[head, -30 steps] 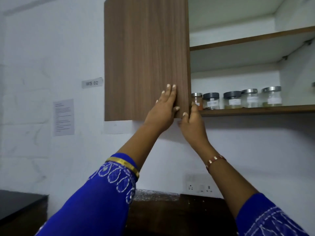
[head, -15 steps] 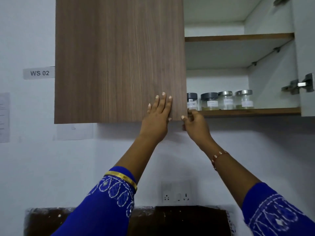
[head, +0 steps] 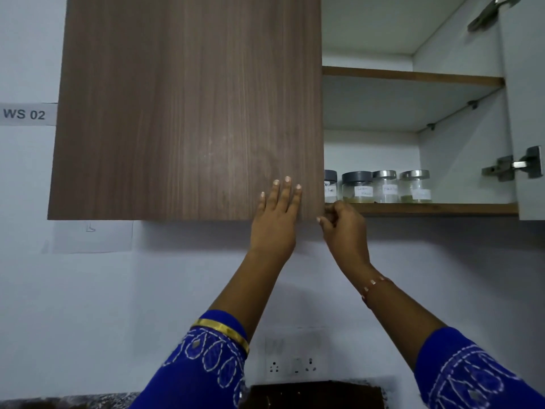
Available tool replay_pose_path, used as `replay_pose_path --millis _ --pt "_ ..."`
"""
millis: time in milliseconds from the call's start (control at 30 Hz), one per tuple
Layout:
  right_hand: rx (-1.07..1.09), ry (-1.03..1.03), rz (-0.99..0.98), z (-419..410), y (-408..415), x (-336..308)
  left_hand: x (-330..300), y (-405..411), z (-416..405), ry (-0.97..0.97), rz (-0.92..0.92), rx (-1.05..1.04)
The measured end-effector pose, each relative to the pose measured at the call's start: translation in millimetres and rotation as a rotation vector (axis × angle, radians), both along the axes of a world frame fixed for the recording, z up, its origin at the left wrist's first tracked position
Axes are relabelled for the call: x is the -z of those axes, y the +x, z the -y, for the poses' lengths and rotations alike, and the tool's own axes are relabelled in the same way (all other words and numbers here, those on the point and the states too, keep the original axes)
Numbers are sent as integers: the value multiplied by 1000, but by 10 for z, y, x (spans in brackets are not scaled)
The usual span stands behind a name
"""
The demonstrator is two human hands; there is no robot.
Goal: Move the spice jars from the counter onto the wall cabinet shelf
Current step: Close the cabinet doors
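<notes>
A: How were the arms posed?

B: Both were raised toward the wall cabinet, in blue embroidered sleeves. The left hand (head: 275,222) lay flat against the lower right corner of the brown wood-grain cabinet door (head: 188,107), fingers straight and close together, pressing on its face and holding nothing.

A: And the right?

B: The right hand (head: 343,228) sat just beside the door's lower corner, below the front edge of the brown lower shelf (head: 442,208). Its fingers were curled in toward the palm, and the thumb and fingertips met at the door's edge. Whether they pinched the edge or only touched it, I could not tell.

A: Where were the jars?

B: Four clear glass spice jars (head: 383,187) with white labels stood in a row on that lower shelf, two with dark grey lids on the left, two with silver lids on the right. The leftmost was half hidden behind the door. The labels were too blurred to read.

A: Anything cut off?

B: The white open right door (head: 528,113) ran out of view, showing only its metal hinges (head: 514,166).
</notes>
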State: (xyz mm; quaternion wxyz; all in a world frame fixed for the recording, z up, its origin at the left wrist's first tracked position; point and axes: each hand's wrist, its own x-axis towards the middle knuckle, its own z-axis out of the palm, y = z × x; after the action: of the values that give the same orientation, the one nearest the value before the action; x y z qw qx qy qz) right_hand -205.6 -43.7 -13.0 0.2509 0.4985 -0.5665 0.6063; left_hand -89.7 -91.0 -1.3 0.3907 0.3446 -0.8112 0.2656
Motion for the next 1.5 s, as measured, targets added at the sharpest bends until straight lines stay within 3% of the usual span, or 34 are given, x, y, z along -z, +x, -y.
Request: replay_pose_path --millis 400,567,667,800,1133,1367,1500 --pt "108 75 -213 -12 -63 52 44 -52 38 8 -46 52" --pt "270 65 -577 -383 -139 112 194 -73 -181 221 -101 240" --pt "395 76 -652 -681 -250 86 256 -162 -383 299 -144 365" --pt "544 110 -730 -1221 -503 7 153 -466 -806 248 -186 565" --pt "921 112 -673 -3227 -1397 -35 180 -1750 -2440 185 -77 989" --pt "1206 126 -595 -4537 -1994 -141 249 -2506 -3423 189 -59 1152" --pt "1242 64 -507 -4975 -2244 -180 117 -2818 -3863 169 -75 1205"
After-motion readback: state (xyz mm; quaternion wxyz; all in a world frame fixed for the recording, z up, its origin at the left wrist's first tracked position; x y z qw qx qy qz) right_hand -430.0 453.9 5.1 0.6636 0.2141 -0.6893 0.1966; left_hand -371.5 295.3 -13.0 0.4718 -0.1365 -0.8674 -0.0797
